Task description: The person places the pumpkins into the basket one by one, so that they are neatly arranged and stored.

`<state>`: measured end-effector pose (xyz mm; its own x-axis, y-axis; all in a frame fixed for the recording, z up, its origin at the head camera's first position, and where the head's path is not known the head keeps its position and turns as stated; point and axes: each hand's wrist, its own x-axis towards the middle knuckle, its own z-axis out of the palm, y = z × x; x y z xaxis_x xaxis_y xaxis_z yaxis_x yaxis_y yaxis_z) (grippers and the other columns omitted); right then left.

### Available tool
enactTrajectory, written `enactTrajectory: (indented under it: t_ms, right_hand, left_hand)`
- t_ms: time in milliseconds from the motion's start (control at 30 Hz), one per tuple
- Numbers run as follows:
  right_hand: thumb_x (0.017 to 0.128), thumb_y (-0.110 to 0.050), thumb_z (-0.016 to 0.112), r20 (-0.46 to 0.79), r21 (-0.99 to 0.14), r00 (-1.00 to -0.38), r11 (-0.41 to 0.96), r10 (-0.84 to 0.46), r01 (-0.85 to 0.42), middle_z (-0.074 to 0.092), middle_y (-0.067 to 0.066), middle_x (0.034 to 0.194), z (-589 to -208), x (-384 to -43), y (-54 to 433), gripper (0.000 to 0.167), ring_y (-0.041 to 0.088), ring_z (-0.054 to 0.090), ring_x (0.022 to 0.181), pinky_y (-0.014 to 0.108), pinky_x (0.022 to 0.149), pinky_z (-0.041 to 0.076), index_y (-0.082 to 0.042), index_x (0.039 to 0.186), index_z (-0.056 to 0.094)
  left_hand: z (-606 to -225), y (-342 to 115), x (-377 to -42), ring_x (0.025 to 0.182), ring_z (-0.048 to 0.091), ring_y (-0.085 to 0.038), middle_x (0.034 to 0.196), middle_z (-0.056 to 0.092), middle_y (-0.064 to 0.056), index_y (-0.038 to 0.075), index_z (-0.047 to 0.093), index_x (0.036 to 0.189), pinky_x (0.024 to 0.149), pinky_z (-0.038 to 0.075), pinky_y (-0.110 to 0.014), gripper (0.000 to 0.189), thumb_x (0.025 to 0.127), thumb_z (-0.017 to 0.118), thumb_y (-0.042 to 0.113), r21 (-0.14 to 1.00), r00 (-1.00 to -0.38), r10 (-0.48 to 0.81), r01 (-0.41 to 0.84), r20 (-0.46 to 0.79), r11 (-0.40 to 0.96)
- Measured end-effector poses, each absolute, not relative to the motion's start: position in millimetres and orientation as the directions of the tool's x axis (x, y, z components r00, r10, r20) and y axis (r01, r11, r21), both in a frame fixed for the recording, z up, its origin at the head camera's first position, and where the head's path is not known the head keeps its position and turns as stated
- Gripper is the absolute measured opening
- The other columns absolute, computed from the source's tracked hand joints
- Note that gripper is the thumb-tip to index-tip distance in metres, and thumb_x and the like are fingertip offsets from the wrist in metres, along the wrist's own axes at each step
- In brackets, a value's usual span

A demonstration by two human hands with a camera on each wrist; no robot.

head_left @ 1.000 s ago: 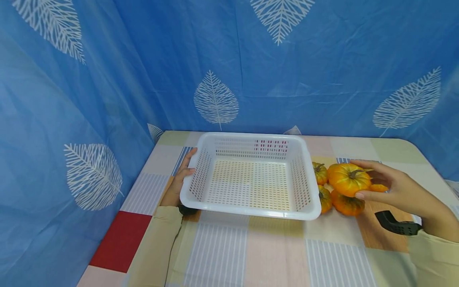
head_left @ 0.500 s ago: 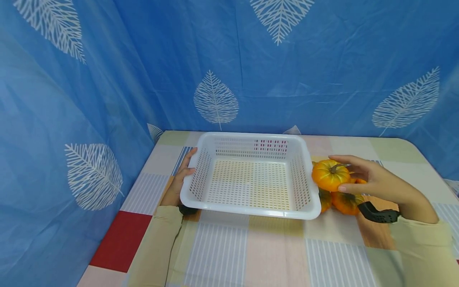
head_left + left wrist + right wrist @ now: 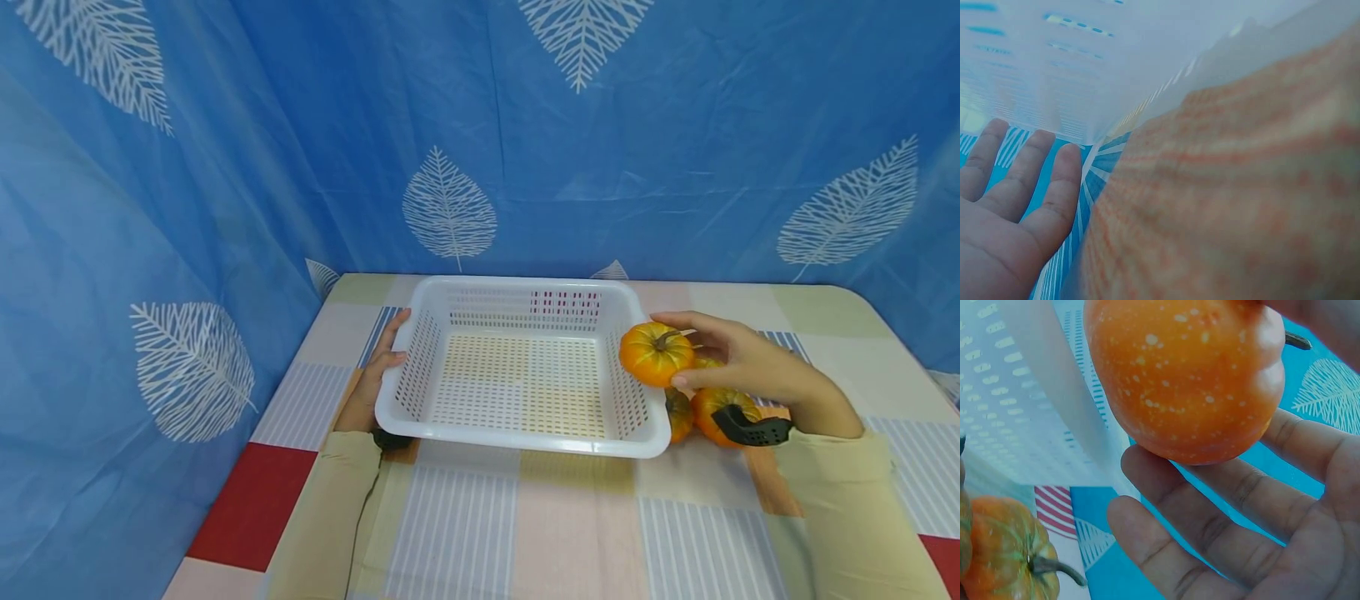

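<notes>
Pumpkin (image 3: 654, 354) pinched in right hand (image 3: 742, 360), underside (image 3: 1182, 381) — right wrist view only, left hand (image 3: 372, 379) uncurled

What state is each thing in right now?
White plastic basket: upright, empty.
Patchwork tablecloth: spread out.
Blue leaf-print curtain: hanging, creased.
Held orange pumpkin: raised, at the basket's right rim.
Other pumpkins: right of the basket, partly hidden.
Right hand: gripping the raised pumpkin.
Left hand: fingers at basket's left side.

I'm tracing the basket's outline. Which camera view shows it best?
The head view: the white basket shows nearly whole, the held pumpkin covering a little of it. The left wrist view crops it, hazy and close up; the right wrist view shows only part of its slotted side.
</notes>
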<state>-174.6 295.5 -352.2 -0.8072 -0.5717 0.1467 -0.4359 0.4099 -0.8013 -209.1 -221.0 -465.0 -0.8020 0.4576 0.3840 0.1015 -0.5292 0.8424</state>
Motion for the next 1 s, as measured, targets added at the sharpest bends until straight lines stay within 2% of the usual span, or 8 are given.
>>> enactTrajectory:
  t_ms: [100, 267, 333, 467, 600, 867, 1000]
  right_hand:
    - [0.091, 0.004, 0.081, 0.113, -0.807, -0.823, 0.432, -0.557, -0.403, 0.061, -0.008, 0.143, -350, -178, 290, 0.072, 0.001, 0.063, 0.116, 0.021, 0.091, 0.056, 0.003, 0.156, 0.05]
    - [0.091, 0.002, 0.081, 0.085, -0.808, -0.821, 0.443, -0.565, -0.389, 0.057, 0.02, 0.149, -348, -183, 280, 0.071, 0.002, 0.063, 0.116, 0.021, 0.093, 0.055, 0.004, 0.156, 0.05]
    - [0.091, 0.002, 0.082, 0.078, -0.806, -0.818, 0.447, -0.57, -0.388, 0.057, 0.025, 0.15, -346, -186, 275, 0.072, 0.001, 0.062, 0.117, 0.019, 0.095, 0.053, 0.004, 0.156, 0.05]
    - [0.091, -0.002, 0.083, 0.059, -0.797, -0.809, 0.46, -0.584, -0.39, 0.057, 0.026, 0.152, -344, -191, 266, 0.072, 0.001, 0.061, 0.119, 0.016, 0.098, 0.049, 0.003, 0.156, 0.051]
    - [0.091, -0.001, 0.083, 0.045, -0.813, -0.789, 0.436, -0.613, -0.386, 0.056, 0.026, 0.153, -341, -196, 257, 0.073, 0.005, 0.063, 0.12, 0.02, 0.099, 0.051, 0.004, 0.155, 0.05]
    - [0.09, -0.005, 0.086, 0.021, -0.791, -0.766, 0.457, -0.643, -0.406, 0.056, 0.026, 0.153, -336, -207, 241, 0.075, 0.036, 0.064, 0.128, 0.021, 0.099, 0.051, 0.005, 0.156, 0.05]
    - [0.091, -0.005, 0.085, 0.009, -0.789, -0.748, 0.455, -0.663, -0.413, 0.055, 0.026, 0.154, -332, -214, 232, 0.076, 0.04, 0.062, 0.13, 0.022, 0.1, 0.052, 0.006, 0.156, 0.049]
  left_hand:
    - [-465, -221, -210, 0.116, 0.059, -0.016, 0.149, 0.047, -0.005, 0.034, 0.041, 0.161, 0.093, 0.056, -0.029, 0.072, 0.1, 0.028, -0.002, 0.839, -0.795, 0.463, 0.103, 0.393, -0.535]
    - [-467, -221, -212, 0.117, 0.06, -0.016, 0.149, 0.048, -0.005, 0.033, 0.041, 0.162, 0.093, 0.056, -0.03, 0.073, 0.099, 0.028, -0.002, 0.837, -0.789, 0.466, 0.109, 0.401, -0.536]
    - [-467, -221, -212, 0.118, 0.059, -0.018, 0.15, 0.046, -0.006, 0.032, 0.04, 0.162, 0.094, 0.056, -0.031, 0.073, 0.099, 0.028, -0.002, 0.837, -0.782, 0.47, 0.117, 0.409, -0.535]
    - [-467, -220, -214, 0.121, 0.056, -0.018, 0.152, 0.045, -0.006, 0.031, 0.038, 0.162, 0.095, 0.054, -0.032, 0.072, 0.099, 0.028, -0.003, 0.837, -0.775, 0.471, 0.133, 0.421, -0.53]
    - [-467, -220, -214, 0.119, 0.057, -0.018, 0.15, 0.047, -0.005, 0.03, 0.038, 0.162, 0.095, 0.055, -0.031, 0.072, 0.099, 0.027, -0.003, 0.826, -0.772, 0.472, 0.119, 0.426, -0.55]
    - [-468, -220, -213, 0.117, 0.059, -0.016, 0.149, 0.048, -0.005, 0.03, 0.04, 0.162, 0.094, 0.054, -0.029, 0.072, 0.1, 0.027, -0.003, 0.823, -0.781, 0.462, 0.113, 0.42, -0.557]
    - [-469, -220, -214, 0.115, 0.061, -0.016, 0.146, 0.05, -0.006, 0.03, 0.042, 0.161, 0.093, 0.055, -0.029, 0.072, 0.099, 0.026, -0.004, 0.817, -0.777, 0.462, 0.115, 0.429, -0.565]
